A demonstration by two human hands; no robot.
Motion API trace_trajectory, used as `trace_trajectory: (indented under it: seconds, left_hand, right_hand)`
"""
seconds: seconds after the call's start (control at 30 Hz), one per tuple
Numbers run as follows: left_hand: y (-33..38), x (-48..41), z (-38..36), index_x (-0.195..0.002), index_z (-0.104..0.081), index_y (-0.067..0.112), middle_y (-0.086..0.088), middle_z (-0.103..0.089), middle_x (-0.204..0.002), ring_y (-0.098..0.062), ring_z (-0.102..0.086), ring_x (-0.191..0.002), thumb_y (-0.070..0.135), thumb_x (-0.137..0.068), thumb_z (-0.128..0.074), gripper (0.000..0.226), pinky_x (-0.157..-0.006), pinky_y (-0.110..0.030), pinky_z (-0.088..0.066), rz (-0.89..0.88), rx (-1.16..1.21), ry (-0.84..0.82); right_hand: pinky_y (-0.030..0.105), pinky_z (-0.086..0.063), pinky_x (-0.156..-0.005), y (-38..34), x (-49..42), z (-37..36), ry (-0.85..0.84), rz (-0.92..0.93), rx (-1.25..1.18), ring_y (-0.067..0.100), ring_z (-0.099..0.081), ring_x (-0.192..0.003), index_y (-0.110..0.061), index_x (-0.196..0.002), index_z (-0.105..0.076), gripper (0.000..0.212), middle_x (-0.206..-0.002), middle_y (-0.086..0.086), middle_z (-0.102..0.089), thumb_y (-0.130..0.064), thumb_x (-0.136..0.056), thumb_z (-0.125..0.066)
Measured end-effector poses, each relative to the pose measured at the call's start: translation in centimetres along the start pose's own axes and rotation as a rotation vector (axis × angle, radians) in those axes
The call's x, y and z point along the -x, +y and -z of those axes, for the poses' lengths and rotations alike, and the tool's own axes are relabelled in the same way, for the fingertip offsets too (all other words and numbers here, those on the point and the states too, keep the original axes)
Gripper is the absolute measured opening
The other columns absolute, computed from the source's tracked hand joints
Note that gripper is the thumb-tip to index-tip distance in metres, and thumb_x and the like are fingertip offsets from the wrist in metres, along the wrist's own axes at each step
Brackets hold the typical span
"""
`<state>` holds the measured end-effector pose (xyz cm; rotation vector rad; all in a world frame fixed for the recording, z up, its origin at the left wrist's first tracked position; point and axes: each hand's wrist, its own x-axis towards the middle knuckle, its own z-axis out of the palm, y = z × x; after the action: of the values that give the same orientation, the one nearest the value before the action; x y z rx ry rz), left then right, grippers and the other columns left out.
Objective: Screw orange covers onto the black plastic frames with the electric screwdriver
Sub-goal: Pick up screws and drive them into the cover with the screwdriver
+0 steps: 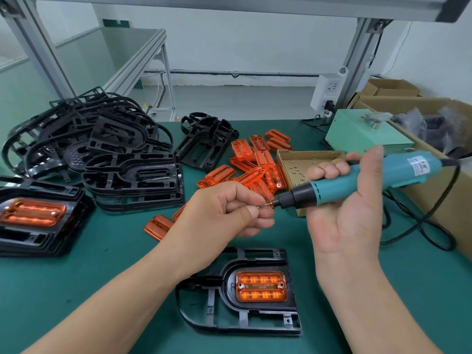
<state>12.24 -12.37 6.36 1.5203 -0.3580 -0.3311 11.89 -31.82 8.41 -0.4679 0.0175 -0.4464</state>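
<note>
Head view. One screwdriver (357, 183), its white label too small to read, is gripped in the curled right hand (342, 215). The left hand (224, 210) pinches one screw (263, 205) at the bit tip. One black frame (240, 325), with one orange cover (260, 286) seated in it, lies on the table (76, 290) below both hands.

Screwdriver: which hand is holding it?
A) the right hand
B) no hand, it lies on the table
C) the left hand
A: the right hand grips the screwdriver, while the left hand pinches a screw at its tip.
</note>
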Motion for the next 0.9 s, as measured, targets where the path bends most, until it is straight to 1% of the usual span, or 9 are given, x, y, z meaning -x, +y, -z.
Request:
trace_trajectory:
  seconds: [0.1, 0.23, 0.3, 0.37, 0.47, 0.57, 0.67, 0.73, 0.9]
  left_hand:
    - [-0.2, 0.2, -0.3, -0.101, -0.074, 0.025, -0.005, -0.081, -0.104, -0.023, -0.079, -0.101, 0.003, -0.103, -0.06, 0.026, -0.087, -0.033, -0.063, -0.052, -0.065, -0.009]
    - [-0.3, 0.3, -0.6, -0.105, -0.072, 0.034, 0.001, -0.081, -0.104, -0.017, -0.078, -0.101, 0.007, -0.104, -0.06, 0.029, -0.09, -0.028, -0.061, -0.109, -0.166, 0.005]
    - [-0.2, 0.4, -0.9, -0.114, -0.067, 0.04, 0.006, -0.081, -0.107, -0.013, -0.077, -0.104, 0.011, -0.105, -0.061, 0.031, -0.093, -0.025, -0.059, -0.126, -0.216, -0.018]
    - [0.0, 0.6, -1.0, -0.126, -0.061, 0.046, 0.009, -0.08, -0.11, -0.01, -0.074, -0.11, 0.019, -0.102, -0.066, 0.036, -0.097, -0.032, -0.059, -0.117, -0.241, -0.074]
    - [0.4, 0.7, -0.6, -0.142, -0.05, 0.049, 0.011, -0.079, -0.113, -0.009, -0.073, -0.112, 0.031, -0.094, -0.076, 0.058, -0.101, -0.04, -0.054, -0.087, -0.297, -0.152]
    - [0.9, 0.6, 0.5, -0.144, -0.052, 0.047, 0.018, -0.075, -0.115, -0.009, -0.071, -0.107, 0.038, -0.092, -0.072, 0.056, -0.09, -0.035, -0.057, -0.136, -0.497, -0.134]
    - [1.1, 0.6, 1.5, -0.139, -0.057, 0.05, 0.03, -0.066, -0.118, 0.004, -0.059, -0.116, 0.053, -0.089, -0.061, 0.05, -0.097, -0.03, -0.052, -0.144, -0.864, -0.172]
    - [0.9, 0.6, 1.4, -0.139, -0.058, 0.049, 0.03, -0.062, -0.116, 0.008, -0.05, -0.119, 0.063, -0.087, -0.057, 0.053, -0.104, -0.03, -0.047, -0.13, -1.057, -0.256]
    - [0.4, 0.6, 1.0, -0.138, -0.057, 0.049, 0.025, -0.05, -0.109, 0.006, -0.043, -0.116, 0.075, -0.082, -0.056, 0.062, -0.098, -0.033, -0.047, -0.062, -1.137, -0.363]
  right_hand:
    - [0.028, -0.054, -0.075, 0.1, -0.2, 0.4, 0.083, -0.029, -0.026, 0.011, -0.052, -0.068, -0.016, -0.097, -0.056, 0.027, -0.078, -0.004, -0.049, -0.038, -0.1, -0.072]
    - [0.03, -0.054, -0.075, -0.1, -0.2, 0.4, 0.073, -0.034, -0.046, 0.012, -0.053, -0.067, -0.016, -0.099, -0.056, 0.026, -0.078, -0.003, -0.049, -0.036, -0.1, -0.073]
    - [0.03, -0.055, -0.072, -0.2, -0.1, 0.4, 0.081, -0.037, -0.057, 0.012, -0.054, -0.064, -0.016, -0.098, -0.057, 0.027, -0.075, -0.003, -0.05, -0.036, -0.1, -0.074]
    - [0.028, -0.054, -0.068, -0.5, -0.1, 0.4, 0.086, -0.05, -0.06, 0.011, -0.053, -0.062, -0.016, -0.097, -0.057, 0.026, -0.073, -0.004, -0.049, -0.036, -0.1, -0.073]
    - [0.026, -0.052, -0.062, -1.1, -0.2, 0.4, 0.081, -0.045, -0.039, 0.01, -0.051, -0.059, -0.016, -0.094, -0.057, 0.023, -0.071, -0.005, -0.046, -0.034, -0.102, -0.069]
    - [0.024, -0.047, -0.057, -2.3, -0.2, 0.5, 0.059, -0.034, 0.02, 0.009, -0.046, -0.057, -0.015, -0.09, -0.059, 0.021, -0.069, -0.006, -0.044, -0.031, -0.103, -0.065]
    - [0.022, -0.044, -0.054, -3.2, 0.4, 1.4, -0.007, -0.046, 0.141, 0.007, -0.043, -0.054, -0.017, -0.089, -0.06, 0.019, -0.065, -0.007, -0.043, -0.03, -0.103, -0.061]
    - [0.022, -0.042, -0.051, -3.4, 1.1, 2.1, -0.076, -0.068, 0.23, 0.007, -0.041, -0.052, -0.018, -0.091, -0.059, 0.017, -0.062, -0.008, -0.043, -0.03, -0.103, -0.058]
    - [0.023, -0.041, -0.049, -3.2, 2.1, 2.6, -0.217, -0.121, 0.35, 0.007, -0.042, -0.048, -0.019, -0.088, -0.062, 0.02, -0.06, -0.007, -0.046, -0.026, -0.103, -0.052]
